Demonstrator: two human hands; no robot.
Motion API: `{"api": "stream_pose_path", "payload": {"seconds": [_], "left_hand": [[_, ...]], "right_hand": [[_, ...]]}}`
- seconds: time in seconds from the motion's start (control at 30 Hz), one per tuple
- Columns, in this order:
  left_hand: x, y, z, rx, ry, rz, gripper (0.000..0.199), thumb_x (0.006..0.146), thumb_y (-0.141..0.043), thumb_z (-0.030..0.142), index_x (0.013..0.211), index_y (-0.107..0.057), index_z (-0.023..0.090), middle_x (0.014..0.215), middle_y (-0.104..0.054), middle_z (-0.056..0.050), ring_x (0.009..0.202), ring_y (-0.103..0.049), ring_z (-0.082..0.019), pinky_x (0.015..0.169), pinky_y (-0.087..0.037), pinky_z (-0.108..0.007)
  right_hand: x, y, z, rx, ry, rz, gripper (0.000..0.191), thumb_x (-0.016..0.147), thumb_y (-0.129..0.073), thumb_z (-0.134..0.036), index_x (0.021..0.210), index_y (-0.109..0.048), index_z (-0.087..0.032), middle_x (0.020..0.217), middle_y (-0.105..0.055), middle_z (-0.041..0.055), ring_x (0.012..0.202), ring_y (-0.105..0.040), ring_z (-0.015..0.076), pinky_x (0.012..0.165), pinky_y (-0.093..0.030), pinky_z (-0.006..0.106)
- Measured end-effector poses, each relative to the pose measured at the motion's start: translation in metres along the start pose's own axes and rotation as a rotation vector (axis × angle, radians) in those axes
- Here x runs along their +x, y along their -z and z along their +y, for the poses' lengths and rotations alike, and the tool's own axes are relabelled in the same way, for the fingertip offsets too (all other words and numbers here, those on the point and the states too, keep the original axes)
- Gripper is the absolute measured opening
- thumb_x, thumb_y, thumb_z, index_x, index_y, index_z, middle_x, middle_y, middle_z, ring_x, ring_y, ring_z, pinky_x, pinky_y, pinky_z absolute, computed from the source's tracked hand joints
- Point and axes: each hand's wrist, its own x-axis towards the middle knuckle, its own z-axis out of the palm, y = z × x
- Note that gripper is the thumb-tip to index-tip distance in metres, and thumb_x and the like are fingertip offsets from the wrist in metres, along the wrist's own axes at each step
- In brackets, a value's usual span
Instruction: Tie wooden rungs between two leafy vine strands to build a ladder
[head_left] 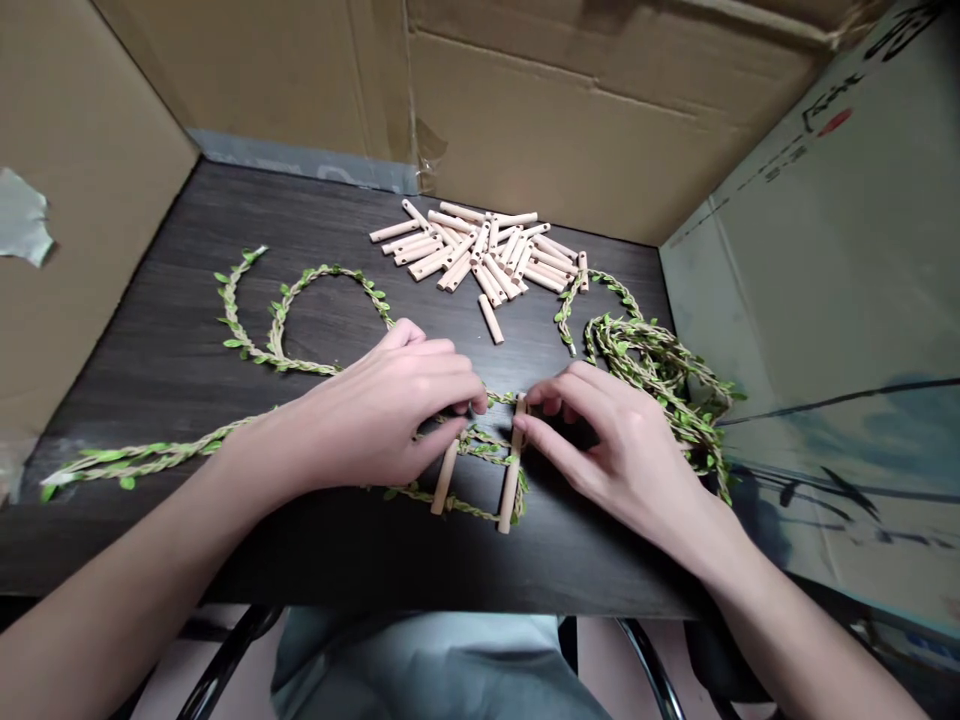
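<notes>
We're pinching leafy twine (495,398) with our left hand (382,410), and our right hand (615,450) is pinning a wooden dowel (511,475) steady!

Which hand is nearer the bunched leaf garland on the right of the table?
Right. The right hand is just in front of the bunched leaf garland; the left hand is much farther off, to the garland's left.

"What's on the tabletop (180,250), from where I'm sitting?"

"Dark wood grain, a heap of pale wooden pegs (480,250) at the back, a lone peg (491,318) just in front, and a leafy green cord (322,268) looping across, bunched up on the right."
</notes>
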Motion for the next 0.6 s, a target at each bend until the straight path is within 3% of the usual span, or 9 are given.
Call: {"api": "stream_pose_path", "payload": {"seconds": [0.33,0.6], "left_hand": [[-0.004,0.004,-0.003,-0.033,0.016,-0.084,0.011,0.096,-0.057,0.020,0.095,-0.068,0.022,0.091,-0.071,0.000,0.089,-0.061,-0.020,0.087,-0.034,-0.035],[-0.005,0.003,-0.006,-0.010,0.027,-0.108,0.010,0.094,-0.061,0.019,0.095,-0.070,0.023,0.089,-0.072,0.000,0.089,-0.062,-0.020,0.088,-0.032,-0.036]], "right_hand": [[-0.008,-0.011,-0.009,-0.074,0.039,-0.168,0.026,0.105,-0.055,-0.038,0.091,-0.065,-0.019,0.085,-0.065,0.0059,0.077,-0.061,0.0194,0.071,-0.043,0.033],[-0.009,-0.020,-0.009,-0.075,0.021,-0.186,0.026,0.107,-0.050,-0.036,0.096,-0.066,-0.019,0.089,-0.069,0.0066,0.080,-0.065,0.0201,0.075,-0.044,0.033]]}}
